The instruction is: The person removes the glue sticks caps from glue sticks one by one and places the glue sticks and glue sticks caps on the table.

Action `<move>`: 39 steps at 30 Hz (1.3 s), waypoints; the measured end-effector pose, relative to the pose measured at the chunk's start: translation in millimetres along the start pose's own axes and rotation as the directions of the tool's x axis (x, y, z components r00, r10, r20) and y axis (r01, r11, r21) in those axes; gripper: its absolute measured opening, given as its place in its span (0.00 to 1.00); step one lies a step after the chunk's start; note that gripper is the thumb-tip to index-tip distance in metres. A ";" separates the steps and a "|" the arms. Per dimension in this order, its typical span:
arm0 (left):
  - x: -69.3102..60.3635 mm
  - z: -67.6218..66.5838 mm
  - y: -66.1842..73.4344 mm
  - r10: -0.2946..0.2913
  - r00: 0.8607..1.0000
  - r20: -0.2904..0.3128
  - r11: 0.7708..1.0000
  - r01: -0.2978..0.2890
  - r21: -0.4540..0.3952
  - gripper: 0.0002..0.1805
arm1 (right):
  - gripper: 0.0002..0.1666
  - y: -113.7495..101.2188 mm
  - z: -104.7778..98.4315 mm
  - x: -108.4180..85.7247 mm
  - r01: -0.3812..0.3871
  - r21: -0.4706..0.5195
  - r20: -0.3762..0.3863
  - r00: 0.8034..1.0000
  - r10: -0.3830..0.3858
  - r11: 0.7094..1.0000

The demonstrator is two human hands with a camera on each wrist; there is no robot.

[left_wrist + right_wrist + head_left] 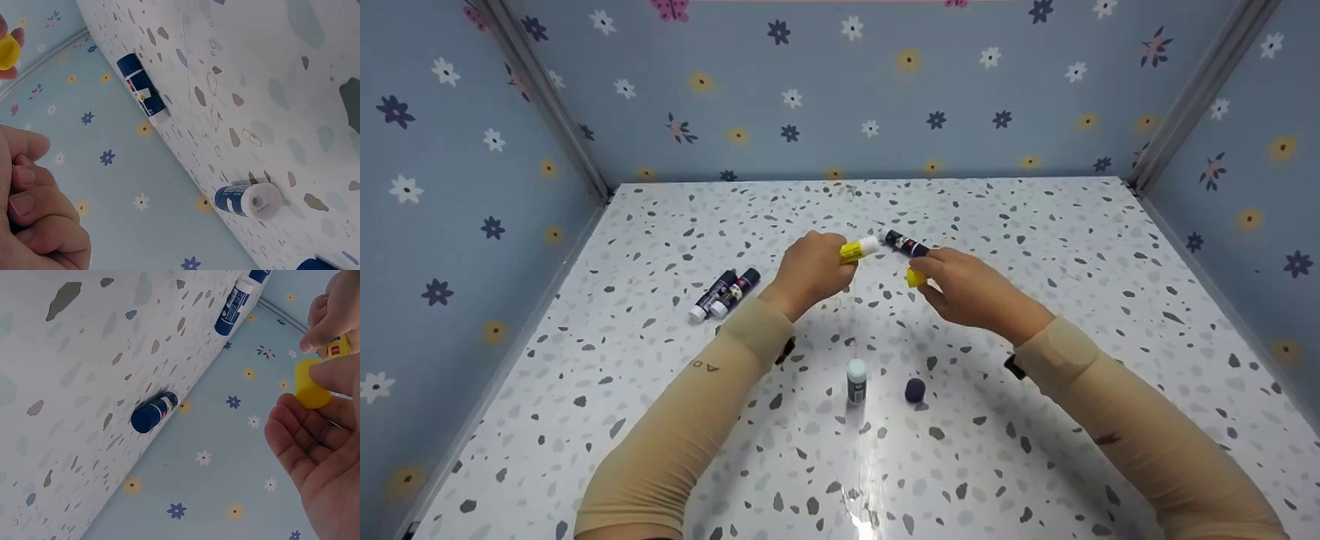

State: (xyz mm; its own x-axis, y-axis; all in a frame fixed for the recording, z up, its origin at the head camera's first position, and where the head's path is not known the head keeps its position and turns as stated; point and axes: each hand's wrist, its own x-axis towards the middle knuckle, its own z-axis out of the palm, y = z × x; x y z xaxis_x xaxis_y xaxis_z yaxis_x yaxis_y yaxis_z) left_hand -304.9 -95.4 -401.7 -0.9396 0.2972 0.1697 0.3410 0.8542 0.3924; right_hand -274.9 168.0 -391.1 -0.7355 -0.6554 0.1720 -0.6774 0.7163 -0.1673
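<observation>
Yellow is the one stick point(853, 251) gripped in your left hand point(813, 266); your right hand point(971, 289) pinches one yellow cap point(916, 277), apart from it. Three navy tubes point(904, 244) lie on the table point(1035, 240); another tube point(856, 384) stands near one dark cap point(915, 390).

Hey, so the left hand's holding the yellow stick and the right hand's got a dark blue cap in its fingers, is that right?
Not quite: the cap in the right hand is yellow, not dark blue, as the head view shows. The left hand does hold the yellow stick.
</observation>
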 end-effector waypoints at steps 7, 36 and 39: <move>-3.8 5.7 0.3 -0.024 0.998 -0.054 0.992 0.017 -0.126 0.14 | 0.16 -6.3 6.6 -8.1 0.021 0.055 0.034 0.999 -0.023 0.998; -27.5 14.4 -6.8 -0.013 0.991 0.136 0.874 0.077 -0.479 0.19 | 0.14 -14.8 44.1 -23.7 0.123 0.074 0.236 0.962 -0.137 0.990; -29.5 15.2 -8.5 0.001 0.989 0.150 0.865 0.075 -0.496 0.19 | 0.14 -13.8 46.2 -23.9 0.118 0.065 0.242 0.962 -0.130 0.991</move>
State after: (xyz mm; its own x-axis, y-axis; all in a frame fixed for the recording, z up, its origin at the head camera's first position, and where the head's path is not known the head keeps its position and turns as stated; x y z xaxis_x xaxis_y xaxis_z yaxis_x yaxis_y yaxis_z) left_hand -280.5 -104.9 -423.7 -0.9330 0.3584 0.0322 0.2386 0.5492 0.8009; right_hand -248.6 162.7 -437.8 -0.6220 -0.7815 -0.0475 -0.7589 0.6167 -0.2090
